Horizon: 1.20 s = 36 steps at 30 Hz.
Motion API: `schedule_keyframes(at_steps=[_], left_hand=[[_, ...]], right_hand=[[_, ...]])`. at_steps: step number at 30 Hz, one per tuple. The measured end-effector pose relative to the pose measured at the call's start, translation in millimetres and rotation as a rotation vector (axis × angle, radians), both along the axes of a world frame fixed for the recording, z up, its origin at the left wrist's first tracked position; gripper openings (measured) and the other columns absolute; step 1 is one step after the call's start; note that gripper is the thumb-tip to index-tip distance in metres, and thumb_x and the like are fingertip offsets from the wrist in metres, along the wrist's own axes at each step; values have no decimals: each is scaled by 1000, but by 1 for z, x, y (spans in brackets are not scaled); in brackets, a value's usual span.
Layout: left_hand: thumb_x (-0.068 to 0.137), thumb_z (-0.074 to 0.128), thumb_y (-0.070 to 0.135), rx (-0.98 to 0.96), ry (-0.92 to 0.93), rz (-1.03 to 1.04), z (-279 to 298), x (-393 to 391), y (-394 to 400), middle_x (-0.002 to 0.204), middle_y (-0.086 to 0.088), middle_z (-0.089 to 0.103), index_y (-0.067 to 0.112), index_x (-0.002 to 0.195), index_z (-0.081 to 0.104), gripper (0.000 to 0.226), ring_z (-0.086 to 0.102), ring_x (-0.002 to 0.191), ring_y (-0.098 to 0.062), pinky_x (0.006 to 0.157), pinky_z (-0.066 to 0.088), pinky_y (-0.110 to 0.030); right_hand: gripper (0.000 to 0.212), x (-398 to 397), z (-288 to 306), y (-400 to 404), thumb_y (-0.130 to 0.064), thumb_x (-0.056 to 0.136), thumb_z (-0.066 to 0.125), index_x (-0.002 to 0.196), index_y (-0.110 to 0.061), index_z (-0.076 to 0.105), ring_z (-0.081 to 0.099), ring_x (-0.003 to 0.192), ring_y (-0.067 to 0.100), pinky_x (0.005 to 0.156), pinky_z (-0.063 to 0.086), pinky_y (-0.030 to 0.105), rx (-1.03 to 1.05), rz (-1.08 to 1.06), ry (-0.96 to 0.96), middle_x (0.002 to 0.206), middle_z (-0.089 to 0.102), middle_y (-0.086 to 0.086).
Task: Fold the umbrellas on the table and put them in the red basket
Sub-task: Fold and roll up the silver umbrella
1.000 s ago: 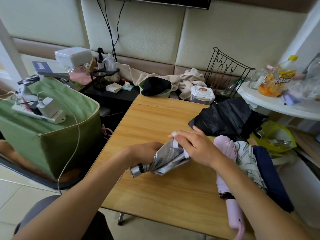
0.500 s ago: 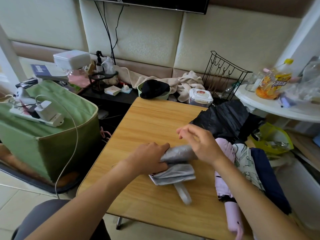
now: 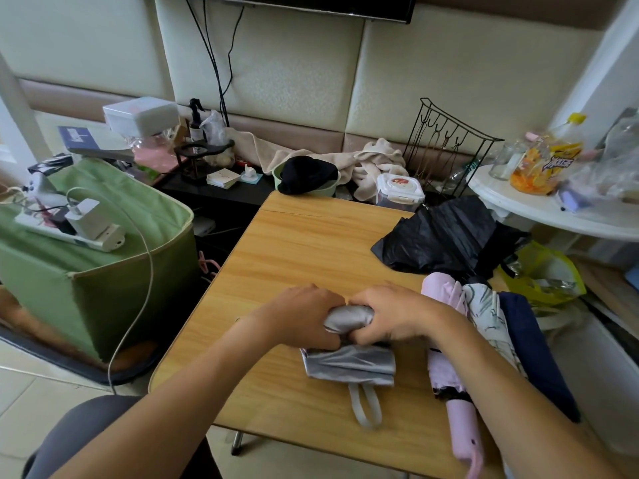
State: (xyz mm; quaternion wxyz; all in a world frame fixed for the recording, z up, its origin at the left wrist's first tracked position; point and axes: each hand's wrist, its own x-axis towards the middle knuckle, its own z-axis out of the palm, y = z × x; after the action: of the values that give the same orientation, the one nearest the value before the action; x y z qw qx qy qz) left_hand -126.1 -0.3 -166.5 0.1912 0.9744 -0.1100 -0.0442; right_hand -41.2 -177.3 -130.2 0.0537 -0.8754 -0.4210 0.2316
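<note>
On wooden table [image 3: 304, 243], near edge: silver umbrella [image 3: 349, 361] between both hands; left hand [image 3: 304, 318] and right hand [image 3: 390, 316] grasp its rolled top, strap loop trailing toward person.

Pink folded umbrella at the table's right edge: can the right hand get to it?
Probably yes: the pink folded umbrella lies uncovered beside the right hand, which must first release the silver umbrella.

There was only one camera. It sat on the person's head and looked forward and down at the wooden table [image 3: 311, 243] from close by. The table's near edge was at the bottom of the picture, and its far edge pointed toward the padded wall [image 3: 449, 81].
</note>
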Motion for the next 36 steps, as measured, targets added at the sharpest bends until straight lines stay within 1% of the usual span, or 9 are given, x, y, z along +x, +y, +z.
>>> schedule_keyframes(at_steps=[3,7,12,16,20,24,30,33,36], left_hand=[[87,74,41,-230,288,6,10,3,14,88,4,70,22,98,66,23,65,76,-18,66,48,-33],[93,66,48,-378,477,14,18,7,28,106,4,75,22,111,72,33,68,97,-15,91,51,-35],[99,63,45,-303,391,-89,18,9,28,78,-1,61,7,98,65,39,54,65,-14,66,44,-32],[96,67,43,-166,285,-160,14,3,19,82,-1,63,12,97,62,31,53,64,-10,64,44,-32],[94,68,42,-47,138,-189,13,-4,11,81,14,59,20,103,63,24,52,67,-4,61,38,-28],[93,69,41,-54,84,-181,10,-4,9,82,9,62,19,102,62,24,52,66,-6,61,39,-31],[95,69,32,-328,562,-70,18,1,18,74,0,65,12,91,59,23,73,69,-16,59,51,-26],[95,69,28,-267,432,-74,21,4,22,80,-10,70,4,99,61,25,75,70,-23,63,56,-29],[93,68,31,-134,249,-137,20,1,14,81,-2,70,13,98,61,19,67,66,-17,62,49,-30]], right_hand=[[24,-6,3,3,-40,72,76,80,-26,58,56,74,20,59,40,36,29,54,-189,77,60,-6],[32,-9,-2,4,-48,72,75,88,-26,58,55,80,21,64,45,39,110,98,-362,86,59,-8],[31,-8,1,2,-51,73,75,85,-29,57,59,78,19,68,50,40,94,34,-194,83,62,-8],[48,-6,13,-1,-70,79,76,96,-25,67,62,76,14,68,45,35,-42,-13,176,86,69,-7],[44,-1,8,-4,-61,78,83,95,-22,73,63,70,6,67,46,28,-125,-16,389,82,74,-6],[45,-1,2,-3,-54,74,88,99,-19,74,64,74,11,68,48,33,-100,-4,316,94,77,2],[40,-9,-1,5,-53,73,84,95,-26,66,63,81,21,64,46,36,-70,76,-61,89,70,-3],[44,-12,3,6,-59,70,83,96,-27,67,62,83,18,70,51,37,-27,43,-156,89,68,-7],[66,-7,13,2,-69,67,84,97,-13,65,51,69,18,61,37,36,-85,-6,9,78,59,-3]])
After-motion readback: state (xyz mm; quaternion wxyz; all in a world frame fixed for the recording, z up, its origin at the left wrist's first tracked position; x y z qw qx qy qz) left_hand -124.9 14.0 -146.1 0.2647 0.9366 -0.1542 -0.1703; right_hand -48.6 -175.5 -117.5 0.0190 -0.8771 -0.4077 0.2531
